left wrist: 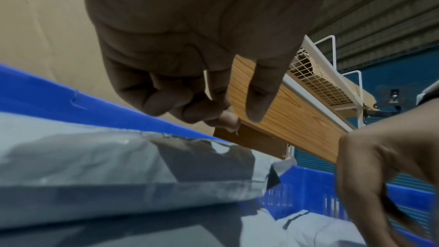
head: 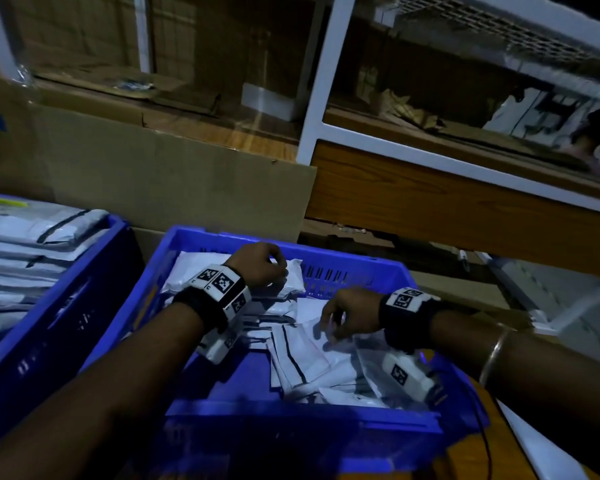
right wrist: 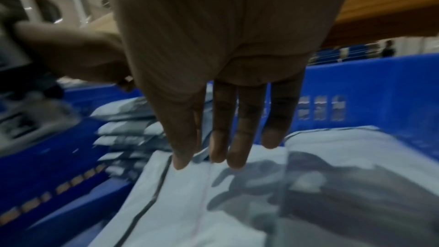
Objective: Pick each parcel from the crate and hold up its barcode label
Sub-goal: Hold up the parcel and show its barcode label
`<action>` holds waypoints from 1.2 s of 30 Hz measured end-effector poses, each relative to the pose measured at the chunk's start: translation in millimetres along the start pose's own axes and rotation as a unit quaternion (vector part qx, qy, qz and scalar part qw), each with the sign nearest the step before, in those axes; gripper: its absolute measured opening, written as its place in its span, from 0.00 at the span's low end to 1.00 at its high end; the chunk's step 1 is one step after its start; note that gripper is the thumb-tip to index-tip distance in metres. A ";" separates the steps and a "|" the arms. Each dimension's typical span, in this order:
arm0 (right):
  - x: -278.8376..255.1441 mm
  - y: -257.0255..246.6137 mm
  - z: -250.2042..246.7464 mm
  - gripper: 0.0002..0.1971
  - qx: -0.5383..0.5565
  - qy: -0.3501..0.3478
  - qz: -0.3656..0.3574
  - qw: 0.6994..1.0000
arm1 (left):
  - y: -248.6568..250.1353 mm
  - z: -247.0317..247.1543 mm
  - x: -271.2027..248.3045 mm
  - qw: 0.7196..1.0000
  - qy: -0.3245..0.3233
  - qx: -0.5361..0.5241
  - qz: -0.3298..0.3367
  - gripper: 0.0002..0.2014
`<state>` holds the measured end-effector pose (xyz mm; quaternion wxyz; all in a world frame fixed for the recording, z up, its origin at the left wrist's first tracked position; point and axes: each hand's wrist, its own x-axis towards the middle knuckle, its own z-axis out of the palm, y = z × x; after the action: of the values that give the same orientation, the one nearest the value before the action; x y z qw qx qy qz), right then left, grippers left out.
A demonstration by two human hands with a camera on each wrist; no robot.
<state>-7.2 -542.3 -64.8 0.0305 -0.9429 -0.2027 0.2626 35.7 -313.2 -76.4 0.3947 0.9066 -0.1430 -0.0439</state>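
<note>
- No words or numbers are legible.
- Wristband (head: 222, 287): black-and-white square code markers only.
- Box (head: 153, 174): blue print, perhaps a logo, cut off.
- Pouches (head: 302, 355): black lines only.

I see black wrist straps (head: 196, 308) lower centre, white marker-printed camera blocks (head: 407, 375) on both, thin metal bangle (head: 495, 353) lower right.

Top: left open over the blue crate (head: 343, 259)
Far side: blocked by a cardboard box (head: 153, 174) and a wooden shelf board (head: 430, 209)
Left side: closed off by a second crate (head: 49, 327) (stacked full)
Inside: near left corner left bare, the rest taken up by white packets (head: 298, 358)
</note>
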 end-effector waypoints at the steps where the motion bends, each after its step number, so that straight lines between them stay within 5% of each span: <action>1: 2.5 -7.9 2.5 0.14 -0.001 -0.010 -0.012 1.000 | 0.2 0.3 -0.3 1.000 -0.002 -0.001 -0.001 0.03; 9: 33.3 -58.6 17.2 0.20 -0.048 -0.053 -0.085 0.994 | -4.5 0.4 1.1 1.000 0.000 0.007 -0.007 0.02; 19: 49.8 -71.3 16.8 0.22 -0.127 -0.081 -0.054 0.987 | -9.7 -1.0 5.8 0.999 0.017 -0.001 -0.028 0.04; 23: 40.4 -67.8 14.2 0.12 -0.099 -0.031 -0.031 0.994 | -11.3 -0.2 7.2 0.999 0.027 -0.005 -0.031 0.06; 30: 10.5 -48.3 -3.9 0.19 -0.074 0.047 0.005 0.996 | -11.9 -0.5 7.4 0.999 0.029 0.013 -0.027 0.03; 36: -17.3 -26.3 -18.6 0.12 -0.052 0.131 0.065 0.988 | -10.3 0.8 5.7 0.999 0.013 0.032 -0.011 0.03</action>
<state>-20.9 -524.2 -36.0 -0.0090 -0.9806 -0.1484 0.1273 43.4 -308.8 -84.2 0.3666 0.9208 -0.1293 -0.0313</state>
